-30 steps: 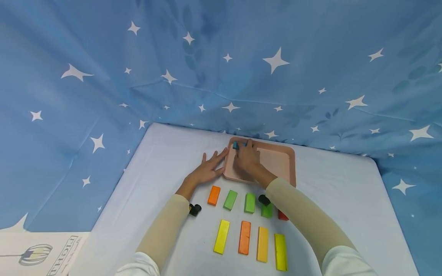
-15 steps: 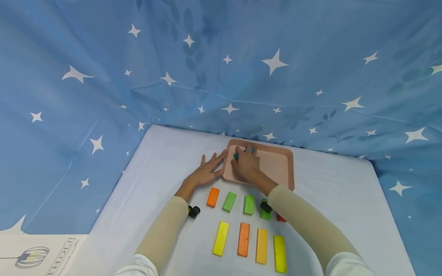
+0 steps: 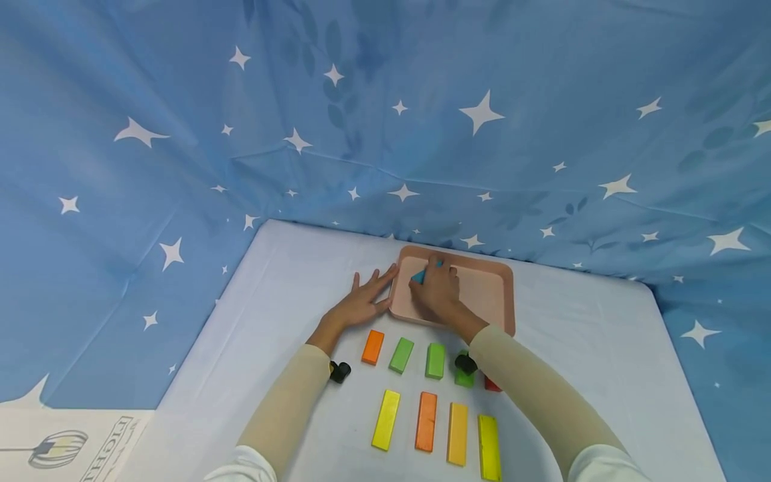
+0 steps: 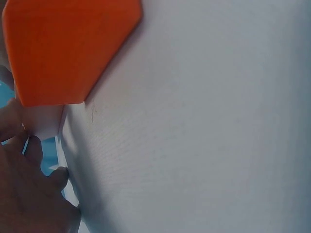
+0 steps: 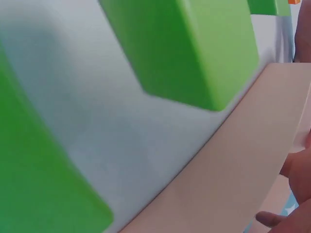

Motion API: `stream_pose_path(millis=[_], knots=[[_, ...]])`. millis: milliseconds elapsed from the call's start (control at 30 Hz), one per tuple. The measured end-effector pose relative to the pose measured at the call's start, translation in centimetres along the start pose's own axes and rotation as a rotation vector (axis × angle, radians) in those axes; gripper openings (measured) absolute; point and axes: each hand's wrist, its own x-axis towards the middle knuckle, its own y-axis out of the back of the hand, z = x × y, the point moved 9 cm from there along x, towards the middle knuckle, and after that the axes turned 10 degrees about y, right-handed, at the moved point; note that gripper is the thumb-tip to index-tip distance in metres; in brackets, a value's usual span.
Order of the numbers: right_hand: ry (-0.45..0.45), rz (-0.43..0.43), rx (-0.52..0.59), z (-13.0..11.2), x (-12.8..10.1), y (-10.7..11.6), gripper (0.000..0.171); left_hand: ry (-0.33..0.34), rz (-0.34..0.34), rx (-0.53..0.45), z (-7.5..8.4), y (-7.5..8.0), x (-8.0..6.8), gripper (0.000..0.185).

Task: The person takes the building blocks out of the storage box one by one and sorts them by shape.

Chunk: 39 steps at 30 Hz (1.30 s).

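In the head view my right hand (image 3: pixel 438 289) reaches into the left part of a shallow pink tray (image 3: pixel 482 286). It grips a blue block (image 3: pixel 417 276), which lies slantwise and is partly covered by the fingers. My left hand (image 3: pixel 360 302) has its fingers spread, with the fingertips and thumb at the tray's left rim. An orange block (image 4: pixel 73 48) looms large in the left wrist view, beside the left hand (image 4: pixel 34 194). Seen from the right wrist, the tray's near wall (image 5: pixel 233 155) runs between a green block (image 5: pixel 194 48) and my right hand (image 5: pixel 299 179).
Nearer me than the tray lies a row with an orange block (image 3: pixel 373 347), several green blocks (image 3: pixel 435 361) and a red block (image 3: pixel 492 385) partly under the right sleeve. Longer yellow (image 3: pixel 385 420) and orange (image 3: pixel 425 422) blocks form a second row. A starry blue cloth (image 3: pixel 385 154) hangs behind.
My right hand has shifted the blue block from the tray's far left corner slightly toward me, and it now lies at a slant. The left hand stays at the rim.
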Motion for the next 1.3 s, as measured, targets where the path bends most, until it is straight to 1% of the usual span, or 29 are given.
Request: stream_pose_path(millis=[67, 133, 300, 367, 433, 533, 633, 700, 800, 867, 933, 1067, 1167, 1233, 1300], knots=[[0.001, -0.006, 0.042, 0.2, -0.1, 0.1, 0.075, 0.001, 0.003, 0.007, 0.0, -0.1, 0.0, 0.070], [0.016, 0.005, 0.108, 0.3, -0.2, 0.5, 0.077, 0.004, 0.001, 0.008, 0.0, -0.2, 0.0, 0.070], [0.060, 0.079, 0.299, 0.0, -0.8, 2.2, 0.084, 0.007, -0.006, 0.007, 0.0, -0.3, -0.2, 0.071], [0.076, 0.096, 0.340, -0.3, -1.3, 2.8, 0.086, 0.010, -0.004, 0.010, 0.1, -0.2, -0.2, 0.071], [0.089, 0.091, 0.365, -0.8, -2.1, 3.2, 0.088, 0.016, -0.003, 0.010, 0.1, -0.1, -0.3, 0.071], [0.122, 0.063, 0.374, -1.9, -3.7, 3.5, 0.088, 0.022, -0.005, 0.011, 0.0, -0.1, -0.5, 0.070], [0.166, 0.039, 0.381, -3.2, -5.7, 3.7, 0.088, 0.015, -0.003, 0.002, 0.1, 0.1, -0.6, 0.071], [0.193, 0.024, 0.401, -4.4, -7.3, 3.9, 0.088, 0.010, 0.000, 0.000, 0.1, 0.2, -0.6, 0.071], [0.203, -0.012, 0.459, -6.3, -10.2, 4.0, 0.089, 0.007, -0.004, -0.004, 0.1, 0.3, -0.6, 0.071], [0.206, -0.051, 0.481, -7.8, -12.2, 3.8, 0.088, 0.007, -0.011, -0.001, 0.1, 0.4, -0.6, 0.071], [0.221, -0.108, 0.474, -9.2, -14.2, 3.1, 0.086, 0.005, -0.016, 0.005, 0.2, 0.5, -0.6, 0.071], [0.299, -0.230, 0.450, -11.9, -17.5, 0.7, 0.079, 0.007, -0.016, 0.003, 0.3, 0.8, -0.6, 0.070], [0.344, -0.275, 0.444, -13.2, -18.8, -1.5, 0.073, -0.002, -0.008, 0.000, 0.3, 0.7, -0.4, 0.070], [0.350, -0.286, 0.442, -13.8, -19.2, -2.7, 0.070, -0.014, -0.003, 0.000, 0.5, 0.7, -0.2, 0.070], [0.346, -0.298, 0.415, -14.1, -19.5, -3.7, 0.069, -0.021, -0.007, -0.003, 0.7, 0.6, -0.1, 0.071]])
